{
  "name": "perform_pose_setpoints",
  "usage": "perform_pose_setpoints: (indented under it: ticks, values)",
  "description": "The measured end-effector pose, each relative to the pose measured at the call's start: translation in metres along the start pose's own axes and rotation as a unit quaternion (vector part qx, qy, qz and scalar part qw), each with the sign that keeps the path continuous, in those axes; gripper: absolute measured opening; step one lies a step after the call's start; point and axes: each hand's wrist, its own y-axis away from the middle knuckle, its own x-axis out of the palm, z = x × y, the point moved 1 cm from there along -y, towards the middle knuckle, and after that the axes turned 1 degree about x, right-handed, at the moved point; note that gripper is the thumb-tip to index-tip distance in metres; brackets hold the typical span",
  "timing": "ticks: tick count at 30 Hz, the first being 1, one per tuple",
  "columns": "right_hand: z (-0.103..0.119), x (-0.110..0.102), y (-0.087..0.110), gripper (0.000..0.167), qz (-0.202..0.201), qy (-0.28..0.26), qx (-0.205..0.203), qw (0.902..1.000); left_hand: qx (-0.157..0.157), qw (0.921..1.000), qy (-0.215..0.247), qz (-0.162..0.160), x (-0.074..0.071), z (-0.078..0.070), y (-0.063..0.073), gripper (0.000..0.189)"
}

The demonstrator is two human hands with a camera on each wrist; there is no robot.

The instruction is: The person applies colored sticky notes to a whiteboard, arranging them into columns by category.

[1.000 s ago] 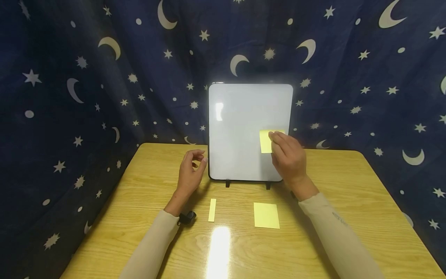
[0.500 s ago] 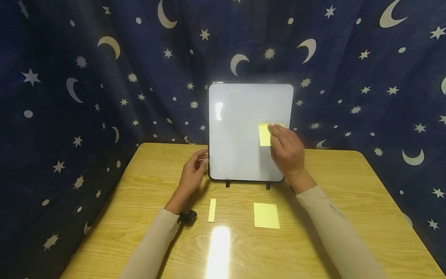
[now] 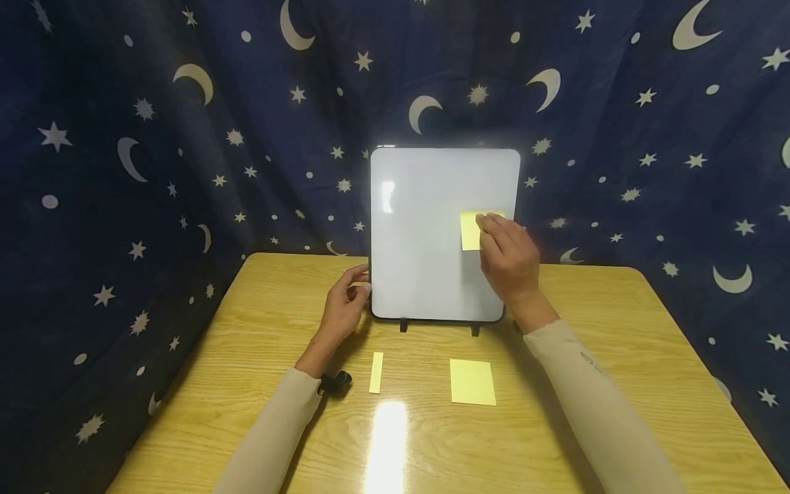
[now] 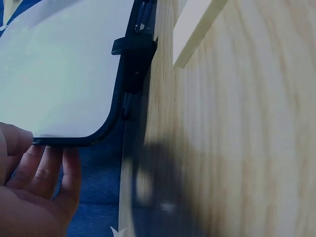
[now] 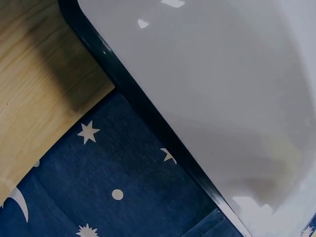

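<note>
A white dry-erase board [image 3: 426, 274] with a thin black frame stands upright on small black feet. My left hand [image 3: 344, 302] holds its left edge; in the left wrist view the thumb [image 4: 17, 138] is at the front of the frame and the fingertips sit against its side. My right hand [image 3: 511, 264] pinches a yellow sticky note [image 3: 469, 237] near its top edge, in front of the board's right half. The hand covers the note's right part. In the right wrist view only the board's face [image 5: 197, 89] and frame show, without the hand.
On the wooden table [image 3: 247, 412] before the board lie a square yellow sticky-note pad [image 3: 472, 382] at right and a narrow yellow strip [image 3: 376, 372] at left. A dark blue curtain [image 3: 204, 165] with moons and stars hangs behind and along the left side.
My right hand has moved up along the board with the sticky note. My left hand has come right, from beside the board onto its left edge.
</note>
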Motion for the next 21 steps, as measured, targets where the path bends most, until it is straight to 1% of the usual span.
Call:
perform_pose_setpoints:
  ticks: [2,3,4,7,9,15,16,17,19,21]
  values:
    - [-0.001,0.001,-0.001,0.010,0.002,-0.002,0.002,1.0000,-0.006,1.0000,-0.008,0.001,0.001,0.001,0.000,0.043]
    - [-0.002,0.002,-0.001,0.010,0.002,-0.003,0.002,1.0000,-0.005,0.9999,-0.009,0.001,0.001,0.005,-0.002,0.043]
    - [-0.003,0.003,-0.002,0.009,0.001,-0.005,0.002,1.0000,-0.006,0.9999,-0.011,0.001,0.002,0.006,-0.002,0.044]
    - [-0.005,0.005,-0.003,0.009,-0.002,-0.008,0.002,1.0000,-0.010,0.9998,-0.015,0.003,0.003,0.007,-0.002,0.046]
    - [-0.006,0.007,-0.004,0.009,-0.001,-0.006,0.001,1.0000,-0.013,0.9998,-0.015,0.005,0.003,0.004,-0.002,0.046]
    - [-0.009,0.011,-0.007,0.008,-0.001,0.002,0.000,1.0000,-0.006,0.9996,-0.020,0.016,0.000,-0.031,0.006,0.045]
    - [-0.009,0.011,-0.007,0.009,-0.001,0.003,-0.001,1.0000,-0.004,0.9996,-0.020,0.017,0.000,-0.036,0.008,0.045]
    - [-0.009,0.012,-0.007,0.009,-0.001,0.004,-0.001,1.0000,-0.005,0.9997,-0.019,0.018,0.000,-0.037,0.008,0.045]
    - [-0.010,0.013,-0.008,0.009,-0.002,0.004,-0.001,1.0000,-0.006,0.9997,-0.015,0.017,0.001,-0.032,0.006,0.045]
    - [-0.011,0.014,-0.009,0.010,-0.001,0.004,0.000,1.0000,-0.008,0.9998,-0.011,0.014,0.002,-0.021,0.004,0.046]
